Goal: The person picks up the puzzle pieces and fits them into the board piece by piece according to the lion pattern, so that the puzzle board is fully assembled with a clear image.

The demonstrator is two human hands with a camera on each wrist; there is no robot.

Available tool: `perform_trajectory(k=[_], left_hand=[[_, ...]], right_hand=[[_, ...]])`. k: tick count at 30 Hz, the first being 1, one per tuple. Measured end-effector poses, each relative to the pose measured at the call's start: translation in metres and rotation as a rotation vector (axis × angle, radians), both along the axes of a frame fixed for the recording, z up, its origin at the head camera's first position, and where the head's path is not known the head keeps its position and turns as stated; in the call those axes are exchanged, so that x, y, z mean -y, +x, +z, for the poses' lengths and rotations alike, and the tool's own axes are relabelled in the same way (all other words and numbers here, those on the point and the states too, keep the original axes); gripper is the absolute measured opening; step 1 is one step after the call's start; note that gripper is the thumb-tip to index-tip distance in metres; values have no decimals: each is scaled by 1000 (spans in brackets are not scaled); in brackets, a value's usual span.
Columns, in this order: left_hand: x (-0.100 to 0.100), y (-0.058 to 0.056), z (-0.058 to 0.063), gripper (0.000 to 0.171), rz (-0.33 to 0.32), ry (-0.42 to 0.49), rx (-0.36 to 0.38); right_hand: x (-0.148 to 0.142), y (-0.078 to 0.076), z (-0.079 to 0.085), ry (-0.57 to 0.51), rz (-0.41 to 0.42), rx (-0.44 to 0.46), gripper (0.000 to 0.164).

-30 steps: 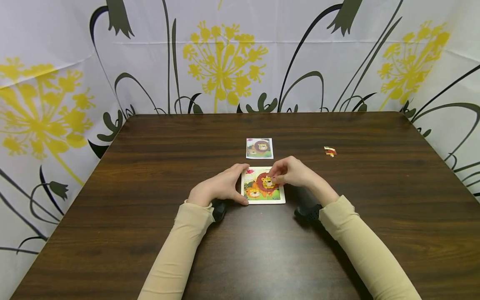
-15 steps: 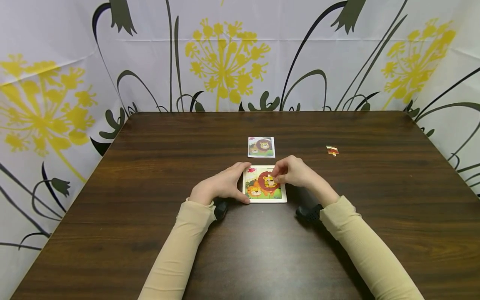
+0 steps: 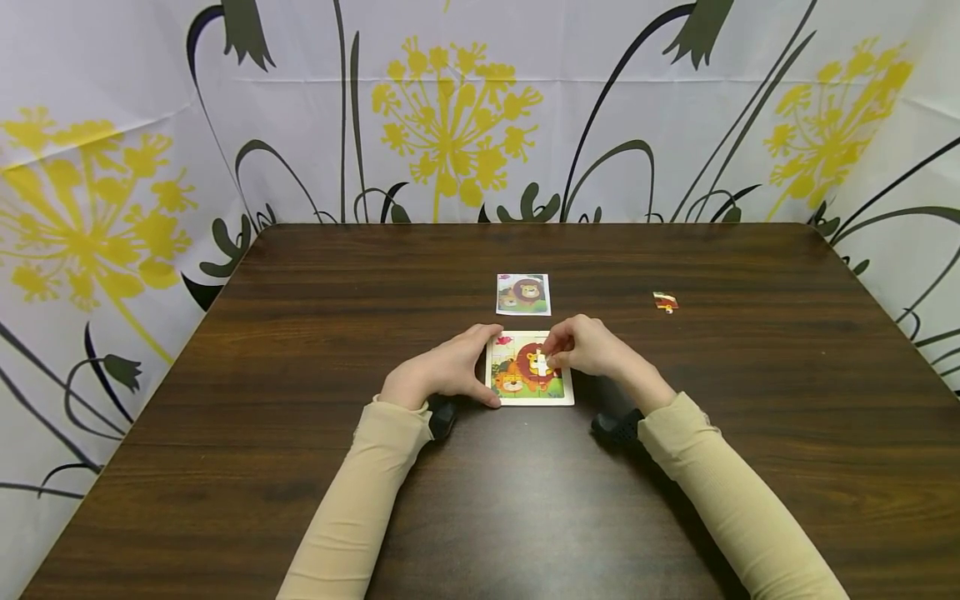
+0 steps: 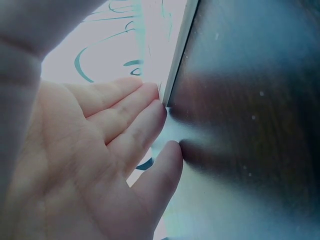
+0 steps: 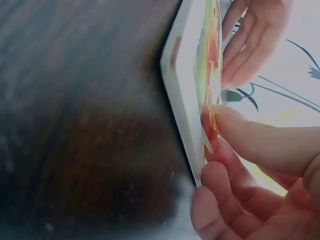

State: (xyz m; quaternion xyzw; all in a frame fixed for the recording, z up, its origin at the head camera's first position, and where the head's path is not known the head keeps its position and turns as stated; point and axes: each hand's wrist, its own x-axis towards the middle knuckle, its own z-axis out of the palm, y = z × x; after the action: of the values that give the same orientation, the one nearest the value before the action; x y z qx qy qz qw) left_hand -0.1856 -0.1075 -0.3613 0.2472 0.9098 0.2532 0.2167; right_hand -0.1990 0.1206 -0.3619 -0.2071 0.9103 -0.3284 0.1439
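Note:
A square picture puzzle (image 3: 512,385) with a pale frame and two lions lies mid-table. My left hand (image 3: 442,371) spans its left side, thumb at the near corner and fingers at the far one. Those fingers (image 4: 135,130) look straight in the left wrist view. My right hand (image 3: 588,346) is over the right part of the puzzle, pinching a puzzle piece (image 5: 207,140) between thumb and fingertips. That piece stands tilted out of the picture in the right wrist view. A white cross-shaped gap (image 3: 542,365) shows in the big lion's face beside the fingertips.
Just behind the puzzle lies a square card (image 3: 523,294) with the same lion picture, in paler colours. A small red and yellow loose bit of puzzle (image 3: 665,302) lies farther right. The dark wooden table (image 3: 300,333) meets a flower-patterned cloth (image 3: 300,108) at the back.
The right hand has pulled a piece up from the lion's face, and a white gap now shows there. The left hand stays at the frame. The head view has shifted slightly.

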Motion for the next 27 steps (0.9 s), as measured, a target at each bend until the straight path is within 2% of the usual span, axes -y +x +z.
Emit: perform_trajectory(k=[10,15,23,27], left_hand=[[0,-1,-1,101,-7,6,-8],[0,-1,-1,101,-6,12,-3],[0,0,2,101,-1,14,-1],[-1,1,2,101,-2,16,-1]], right_hand=[[3,2,0,28,-13,1,5],[7,4,2,67,-14,-29,3],[12,7,6,114,30,-93,5],[12,7,5,103,57,-69,6]])
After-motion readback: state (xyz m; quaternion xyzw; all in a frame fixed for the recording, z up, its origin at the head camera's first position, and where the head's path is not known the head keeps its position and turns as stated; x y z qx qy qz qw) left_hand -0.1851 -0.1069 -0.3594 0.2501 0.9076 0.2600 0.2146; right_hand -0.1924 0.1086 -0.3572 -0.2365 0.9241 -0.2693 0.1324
